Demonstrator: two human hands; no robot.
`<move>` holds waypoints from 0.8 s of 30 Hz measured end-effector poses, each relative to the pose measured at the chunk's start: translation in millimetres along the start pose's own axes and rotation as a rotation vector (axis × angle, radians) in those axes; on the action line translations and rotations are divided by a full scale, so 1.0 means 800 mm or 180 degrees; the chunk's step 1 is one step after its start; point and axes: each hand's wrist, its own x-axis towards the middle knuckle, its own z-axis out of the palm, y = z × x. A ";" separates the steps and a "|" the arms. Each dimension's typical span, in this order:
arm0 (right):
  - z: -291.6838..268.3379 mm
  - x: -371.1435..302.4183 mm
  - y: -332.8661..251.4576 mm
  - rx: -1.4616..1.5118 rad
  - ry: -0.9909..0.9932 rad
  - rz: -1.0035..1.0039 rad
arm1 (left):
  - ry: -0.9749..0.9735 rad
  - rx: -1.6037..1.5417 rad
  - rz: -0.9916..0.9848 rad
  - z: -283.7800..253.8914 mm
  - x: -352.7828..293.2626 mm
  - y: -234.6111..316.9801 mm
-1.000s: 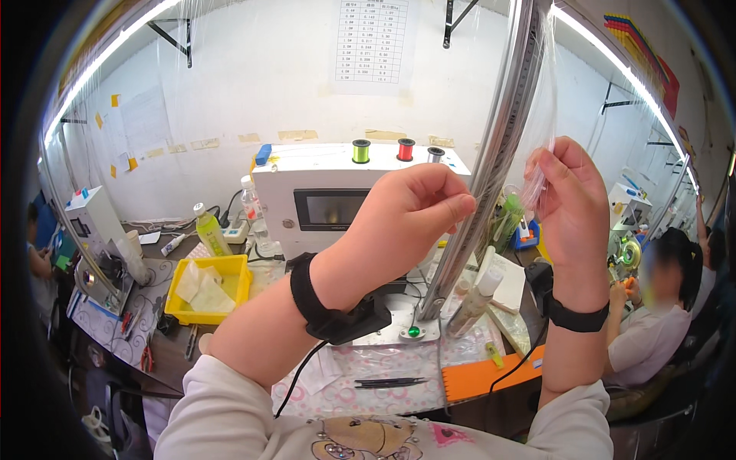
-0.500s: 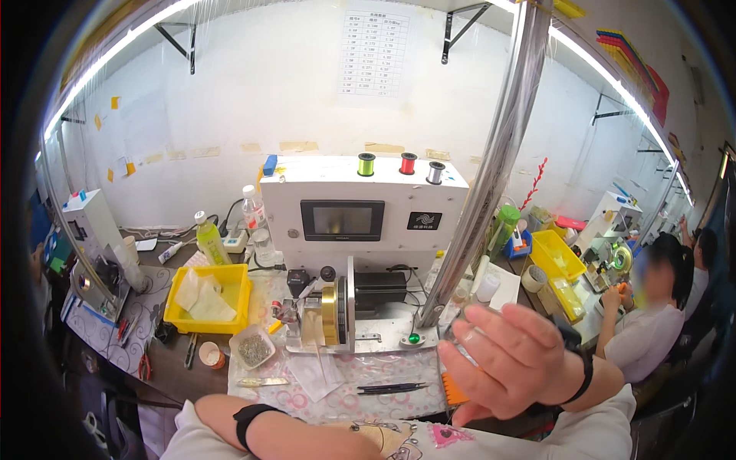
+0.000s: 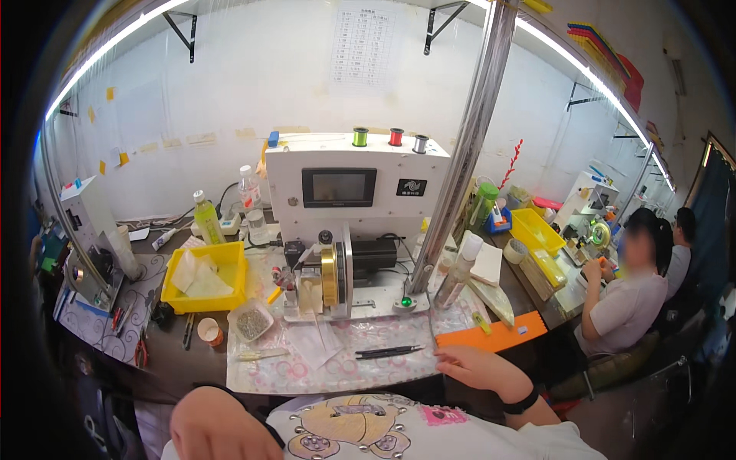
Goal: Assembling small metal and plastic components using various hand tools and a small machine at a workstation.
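My right hand (image 3: 479, 372) rests at the table's front edge, its fingers stretched out beside the orange board (image 3: 502, 333); nothing shows in it. My left hand (image 3: 207, 425) is low at the lower edge, in front of the table, with its fingers pointing down and cut off by the picture's edge. To the left of my right hand lie black tweezers (image 3: 389, 352) on the patterned plastic sheet (image 3: 276, 376). Beyond them stands a white machine (image 3: 414, 161) with a dark screen (image 3: 339, 188), a brass-coloured wheel (image 3: 328, 276) and a green lit button (image 3: 407, 302).
A clear bottle with a white cap (image 3: 460, 268) stands right of the metal post (image 3: 464, 146). On the left are a yellow bin (image 3: 172, 299), a dish of small metal bits (image 3: 251, 320) and a paper cup (image 3: 209, 333). A co-worker (image 3: 629, 299) sits at the right.
My right hand has come down from in front of the bottle to the table edge, uncovering the orange board. My left forearm has drawn back leftward, and its hand now shows. The view has shifted.
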 end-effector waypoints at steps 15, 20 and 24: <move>0.022 0.017 -0.183 0.3066 -0.0684 -0.1206 | 0.3273 0.3887 -0.2858 0.017 0.003 -0.049; 0.026 0.031 -0.164 0.3002 -0.0083 -0.0980 | 0.4044 0.2774 -0.2906 0.019 -0.022 -0.046; 0.026 0.050 -0.145 0.3177 0.0156 -0.0991 | 0.4109 0.1939 -0.2605 0.006 -0.042 -0.063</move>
